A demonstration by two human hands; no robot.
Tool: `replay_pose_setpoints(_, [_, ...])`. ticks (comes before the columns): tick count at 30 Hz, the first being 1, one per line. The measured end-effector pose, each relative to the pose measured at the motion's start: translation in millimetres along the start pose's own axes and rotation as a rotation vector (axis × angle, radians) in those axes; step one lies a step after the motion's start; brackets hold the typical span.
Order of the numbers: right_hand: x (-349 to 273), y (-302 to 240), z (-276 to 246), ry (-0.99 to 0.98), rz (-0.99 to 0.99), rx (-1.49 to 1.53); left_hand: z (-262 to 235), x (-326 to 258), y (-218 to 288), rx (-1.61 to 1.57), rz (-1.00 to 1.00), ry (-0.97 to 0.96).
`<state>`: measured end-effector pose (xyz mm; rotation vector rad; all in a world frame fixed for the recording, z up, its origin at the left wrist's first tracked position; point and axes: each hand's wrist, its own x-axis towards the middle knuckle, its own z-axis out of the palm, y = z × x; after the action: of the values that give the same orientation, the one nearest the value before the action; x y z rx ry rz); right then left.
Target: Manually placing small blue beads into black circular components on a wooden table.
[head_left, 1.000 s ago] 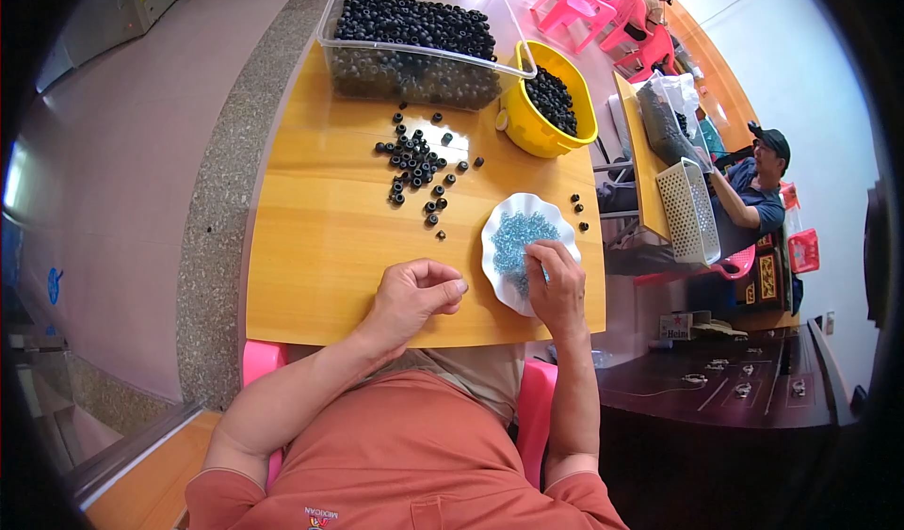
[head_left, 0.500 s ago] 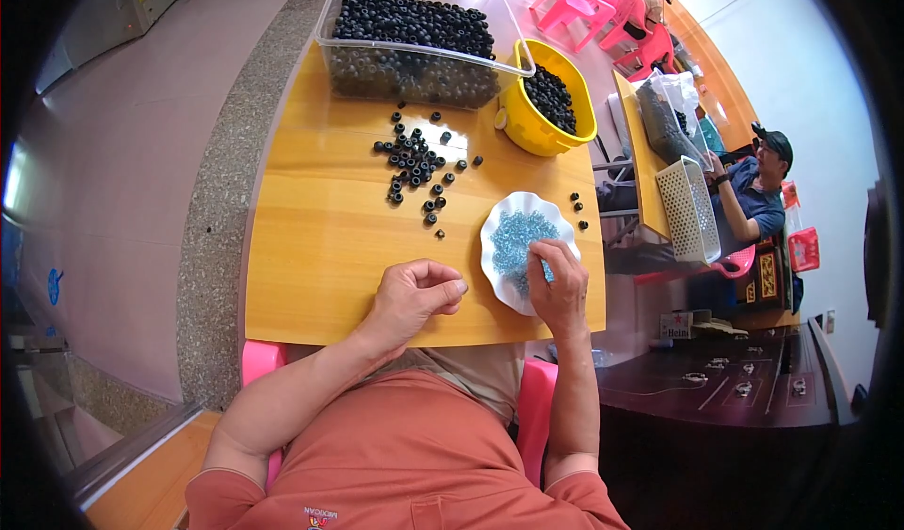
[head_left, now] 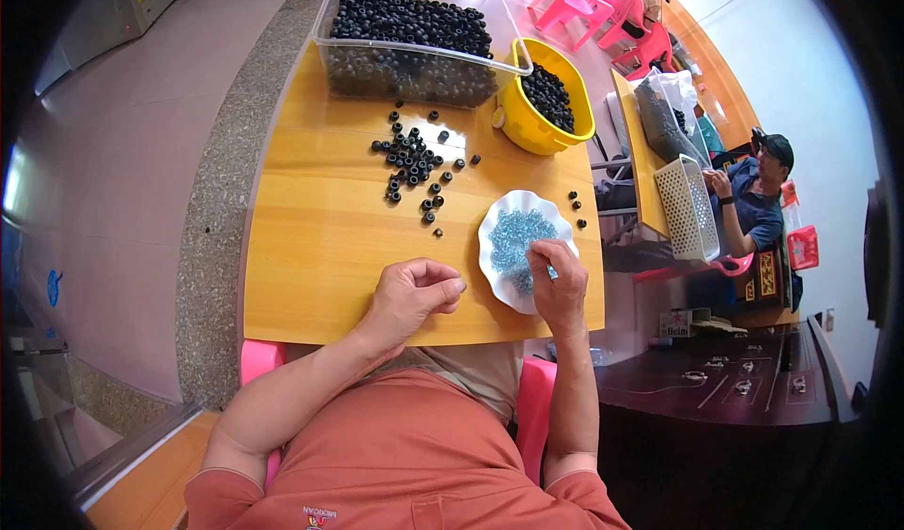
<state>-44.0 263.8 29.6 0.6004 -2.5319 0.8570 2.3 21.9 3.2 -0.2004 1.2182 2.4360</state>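
Note:
A white plate with a wavy rim [head_left: 488, 265] holds many small clear-blue beads [head_left: 516, 238]. Over the plate's right side, my right hand [head_left: 562, 290] is closed in a pinch, thumb against fingers; whatever sits between the tips is too small to name. To the left of the plate, my left hand [head_left: 414, 297] hovers near the table's front edge with thumb and forefinger pressed together and the other fingers curled. A tiny dark spot shows at its fingertips, but I cannot make out what it is. Loose black ring-shaped beads [head_left: 411, 158] lie scattered beyond my hands.
At the back of the wooden table [head_left: 311, 248] stands a clear plastic bin [head_left: 414, 83] heaped with black beads. Beside it is a yellow tub [head_left: 532, 135] of black beads. A few more lie right of the plate. Another person [head_left: 753, 196] sits at a neighbouring table with a white basket [head_left: 687, 210].
My right hand has shifted very slightly over the plate, still pinched. My left hand stays in the same place. The other person's hands have moved a little.

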Motion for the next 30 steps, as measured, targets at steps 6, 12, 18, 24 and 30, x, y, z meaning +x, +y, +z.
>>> replay_pose_setpoints(6, [-14.2, 0.6, 3.3, 0.002, 0.227, 0.323, 1.2, -1.0, -2.3, -0.04, 0.002, -0.051])
replay_pose_setpoints(12, [-17.6, -47.2, 12.6, 0.008, 0.382, 0.838, 5.8, -5.1, -1.8, -0.087, -0.058, -0.135])
replay_pose_setpoints(18, [-21.2, -63.7, 14.5, -0.09, 0.311, 0.895, 8.7, -8.5, 5.9, -0.151, -0.177, -0.227])
replay_pose_setpoints(24, [-22.1, -66.4, 15.4, -0.14, 0.256, 0.861, 6.0, -10.3, 10.2, -0.17, -0.291, -0.273])
replay_pose_setpoints(30, [-17.6, -62.2, 14.8, -0.169, 0.126, 0.762, 4.1, -9.5, 7.2, -0.172, -0.283, -0.271])
